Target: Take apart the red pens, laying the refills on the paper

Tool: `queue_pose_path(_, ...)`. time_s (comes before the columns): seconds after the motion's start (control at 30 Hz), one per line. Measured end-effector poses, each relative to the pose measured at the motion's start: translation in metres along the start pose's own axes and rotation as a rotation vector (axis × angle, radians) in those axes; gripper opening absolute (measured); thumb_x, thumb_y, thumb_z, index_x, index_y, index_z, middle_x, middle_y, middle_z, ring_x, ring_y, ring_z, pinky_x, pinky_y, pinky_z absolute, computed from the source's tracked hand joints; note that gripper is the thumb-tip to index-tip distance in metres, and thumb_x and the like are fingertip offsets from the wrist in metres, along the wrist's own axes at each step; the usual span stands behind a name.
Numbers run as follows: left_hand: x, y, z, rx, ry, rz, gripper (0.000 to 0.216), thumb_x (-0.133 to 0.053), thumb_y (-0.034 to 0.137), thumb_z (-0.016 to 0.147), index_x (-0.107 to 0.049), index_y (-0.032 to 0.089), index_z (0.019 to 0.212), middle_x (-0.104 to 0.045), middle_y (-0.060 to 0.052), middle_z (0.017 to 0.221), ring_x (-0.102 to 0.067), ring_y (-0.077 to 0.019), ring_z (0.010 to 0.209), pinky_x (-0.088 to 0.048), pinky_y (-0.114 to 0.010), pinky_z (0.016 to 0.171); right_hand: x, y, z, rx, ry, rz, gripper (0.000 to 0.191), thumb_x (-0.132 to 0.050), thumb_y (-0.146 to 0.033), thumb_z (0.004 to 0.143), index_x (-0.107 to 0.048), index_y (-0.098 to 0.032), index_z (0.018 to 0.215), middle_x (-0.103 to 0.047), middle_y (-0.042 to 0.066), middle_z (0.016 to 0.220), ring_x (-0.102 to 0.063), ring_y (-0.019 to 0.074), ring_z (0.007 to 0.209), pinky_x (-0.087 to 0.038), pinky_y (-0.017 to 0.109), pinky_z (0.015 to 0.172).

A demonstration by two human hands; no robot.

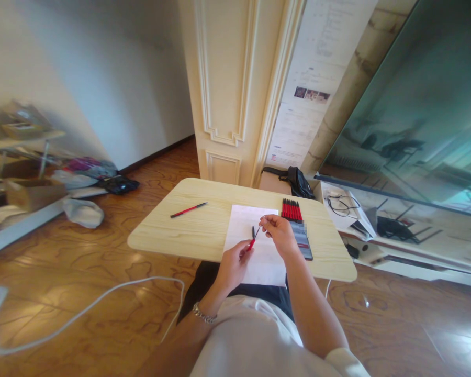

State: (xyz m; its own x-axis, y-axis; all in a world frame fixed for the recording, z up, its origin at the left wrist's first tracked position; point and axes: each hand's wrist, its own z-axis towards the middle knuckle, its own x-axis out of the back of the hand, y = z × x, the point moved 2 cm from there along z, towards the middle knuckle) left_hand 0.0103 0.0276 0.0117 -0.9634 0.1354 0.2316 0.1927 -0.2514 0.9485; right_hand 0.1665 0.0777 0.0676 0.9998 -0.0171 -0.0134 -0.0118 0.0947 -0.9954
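Observation:
My left hand (232,264) grips a red pen (253,241) by its body, above a white sheet of paper (255,230) on a small light wooden table (188,235). My right hand (277,230) is closed in a pinch at the pen's black tip end; a small black cap (253,231) shows beside it. A row of red-and-black pens (291,209) lies on a dark pen box (302,238) just right of my right hand. One loose red pen (188,210) lies on the table's left part.
A white cable (82,309) trails over the wooden floor at the left. Clutter and a low shelf (27,178) sit at far left. A black bag (298,180) rests behind the table. A large TV (416,104) stands on a white unit (396,235) at right.

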Motion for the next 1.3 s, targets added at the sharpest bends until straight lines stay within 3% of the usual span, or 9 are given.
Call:
queue_pose_path(0.33, 0.001, 0.001, 0.000, 0.003, 0.003, 0.023, 0.031, -0.051, 0.037, 0.086, -0.061, 0.022, 0.111, -0.071, -0.005, 0.093, -0.067, -0.0180, 0.082, -0.052, -0.026, 0.072, -0.001, 0.006, 0.001, 0.025, -0.006, -0.123, 0.028, -0.064, -0.041, 0.072, -0.065, -0.016, 0.084, -0.067, 0.005, 0.073, -0.052, 0.0124, 0.057, -0.034, 0.023, 0.047)
queue_pose_path(0.87, 0.001, 0.001, 0.000, -0.001, -0.019, -0.005, 0.030, -0.051, 0.035, 0.086, -0.061, 0.021, 0.111, -0.071, -0.005, 0.092, -0.066, -0.0177, 0.081, -0.051, -0.027, 0.073, -0.001, 0.005, 0.001, 0.056, -0.017, -0.090, 0.028, -0.065, -0.040, 0.070, -0.065, -0.016, 0.083, -0.069, 0.007, 0.075, -0.057, 0.0143, 0.060, -0.039, 0.025, 0.051)
queue_pose_path(1.3, 0.002, -0.004, 0.000, 0.033, -0.021, -0.034, 0.033, -0.053, 0.036, 0.085, -0.060, 0.020, 0.112, -0.070, -0.005, 0.091, -0.065, -0.0166, 0.078, -0.050, -0.025, 0.069, -0.006, 0.023, -0.005, 0.044, -0.180, -0.251, 0.019, -0.062, -0.033, 0.075, -0.066, -0.016, 0.081, -0.063, 0.000, 0.069, -0.052, 0.0105, 0.060, -0.040, 0.023, 0.057)
